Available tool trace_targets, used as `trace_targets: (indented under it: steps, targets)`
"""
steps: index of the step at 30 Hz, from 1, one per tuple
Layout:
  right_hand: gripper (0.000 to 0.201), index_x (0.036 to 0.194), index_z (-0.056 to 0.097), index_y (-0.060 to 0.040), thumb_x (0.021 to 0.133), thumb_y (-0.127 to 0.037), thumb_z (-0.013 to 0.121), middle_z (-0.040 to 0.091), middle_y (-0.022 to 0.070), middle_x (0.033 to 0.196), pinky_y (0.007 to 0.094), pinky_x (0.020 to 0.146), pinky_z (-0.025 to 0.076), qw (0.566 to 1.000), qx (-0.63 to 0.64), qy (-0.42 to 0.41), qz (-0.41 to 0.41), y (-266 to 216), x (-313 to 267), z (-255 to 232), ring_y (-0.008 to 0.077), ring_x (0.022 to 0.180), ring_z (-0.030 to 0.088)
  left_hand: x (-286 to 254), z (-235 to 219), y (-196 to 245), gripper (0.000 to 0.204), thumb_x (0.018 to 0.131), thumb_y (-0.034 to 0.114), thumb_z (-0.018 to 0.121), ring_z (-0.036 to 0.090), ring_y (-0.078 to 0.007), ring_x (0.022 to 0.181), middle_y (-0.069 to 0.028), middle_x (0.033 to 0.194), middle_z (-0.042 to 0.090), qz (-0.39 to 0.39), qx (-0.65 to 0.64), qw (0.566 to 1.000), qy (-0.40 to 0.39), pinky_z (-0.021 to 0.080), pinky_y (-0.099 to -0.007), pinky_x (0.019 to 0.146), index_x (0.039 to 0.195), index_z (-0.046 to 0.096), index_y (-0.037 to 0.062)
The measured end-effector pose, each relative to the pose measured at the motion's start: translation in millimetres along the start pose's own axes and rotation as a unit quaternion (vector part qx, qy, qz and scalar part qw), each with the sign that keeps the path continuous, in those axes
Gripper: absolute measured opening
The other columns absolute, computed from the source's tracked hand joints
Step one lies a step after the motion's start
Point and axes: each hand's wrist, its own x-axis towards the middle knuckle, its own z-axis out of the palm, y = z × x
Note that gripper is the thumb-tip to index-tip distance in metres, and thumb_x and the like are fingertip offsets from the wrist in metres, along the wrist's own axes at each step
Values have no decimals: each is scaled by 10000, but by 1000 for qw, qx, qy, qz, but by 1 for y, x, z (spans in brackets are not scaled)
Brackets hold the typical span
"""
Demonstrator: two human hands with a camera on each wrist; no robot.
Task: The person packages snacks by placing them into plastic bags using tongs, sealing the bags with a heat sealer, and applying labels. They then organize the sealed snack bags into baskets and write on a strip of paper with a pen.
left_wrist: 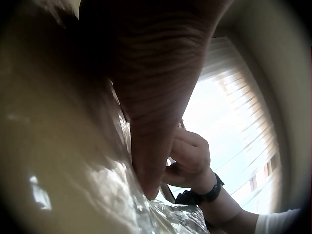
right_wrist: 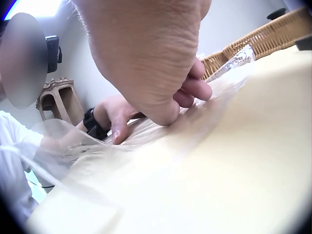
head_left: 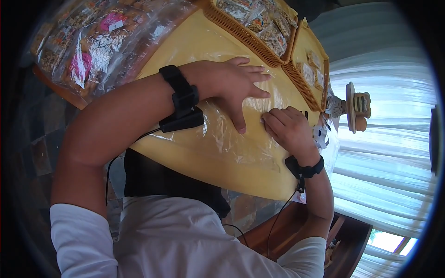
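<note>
Clear plastic film (head_left: 218, 134) lies over the yellow tabletop (head_left: 204, 157). My left hand (head_left: 227, 83) is spread flat on the film, its fingers apart; in the left wrist view its thumb (left_wrist: 151, 161) presses down at the shiny film (left_wrist: 112, 190). To its right, my right hand (head_left: 292, 132) has its fingers curled and pinches the film's edge. The right wrist view shows that right hand (right_wrist: 151, 63) close above the surface, fingertips on the gathered film (right_wrist: 195, 122), with the left hand (right_wrist: 117, 117) beyond it.
Wicker baskets (head_left: 250, 34) (head_left: 303, 85) of packaged snacks stand along the far edge. Large clear bags of snacks (head_left: 99, 46) cover the left end. A small stand (head_left: 352, 107) is past the table's right side, by white curtains (head_left: 384, 153). A wooden drawer (head_left: 345, 245) is at lower right.
</note>
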Motion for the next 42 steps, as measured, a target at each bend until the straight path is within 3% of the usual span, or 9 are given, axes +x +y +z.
trace_targets:
  steps: [8, 14, 17, 19, 22, 25, 42]
  targets:
    - [190, 993, 674, -90, 850, -111, 798, 669, 30, 906, 362, 685, 532, 1000, 13, 17, 8, 1, -4, 1, 232, 725, 657, -1, 0, 0, 1200, 667, 811, 813, 146, -332, 1675, -197, 1785, 239, 0, 1, 1000, 0, 79, -567, 1334, 1639, 496, 182]
    - [192, 1041, 713, -92, 876, -104, 810, 695, 49, 915, 382, 661, 540, 981, 134, 40, 132, 6, -13, 8, 252, 726, 669, 0, 1, 0, 1188, 666, 792, 825, 149, -329, 1675, -198, 1783, 243, 5, -5, 1000, 9, 71, -563, 1335, 1636, 502, 188]
    - [201, 1048, 723, -88, 866, -96, 806, 700, 46, 945, 383, 668, 542, 985, 126, 36, 112, 6, -6, 4, 258, 748, 674, 0, -2, 1, 1181, 665, 784, 829, 152, -330, 1674, -199, 1782, 246, -3, -7, 1000, 0, 69, -558, 1336, 1633, 506, 190]
    - [220, 1036, 722, -84, 833, -86, 807, 700, 41, 976, 384, 676, 542, 996, 70, 34, 39, 7, -4, 3, 255, 763, 674, 0, 0, 1, 1193, 701, 855, 756, 150, -330, 1675, -184, 1788, 239, -3, 28, 1000, -5, 70, -556, 1333, 1667, 455, 222]
    - [238, 1026, 722, -83, 802, -86, 805, 696, 35, 993, 377, 684, 541, 997, 56, 45, 1, 9, -3, 3, 241, 772, 674, 0, 1, 0, 1190, 702, 847, 760, 149, -331, 1675, -186, 1788, 239, -1, 27, 1000, -2, 72, -557, 1333, 1666, 457, 219]
    - [240, 1018, 724, -82, 792, -83, 806, 699, 37, 993, 370, 688, 539, 998, 38, 48, -6, 6, -4, 4, 234, 766, 671, 0, 2, 0, 1185, 653, 781, 837, 153, -332, 1674, -202, 1780, 250, 2, -4, 1000, 12, 78, -563, 1334, 1623, 519, 179]
    - [199, 981, 732, -74, 789, -69, 788, 704, 37, 993, 355, 688, 535, 998, 23, 51, -1, 1, -14, 1, 215, 765, 668, 1, 1, 0, 1199, 660, 801, 823, 149, -334, 1675, -202, 1780, 251, 0, 4, 1000, 6, 76, -564, 1336, 1637, 499, 185]
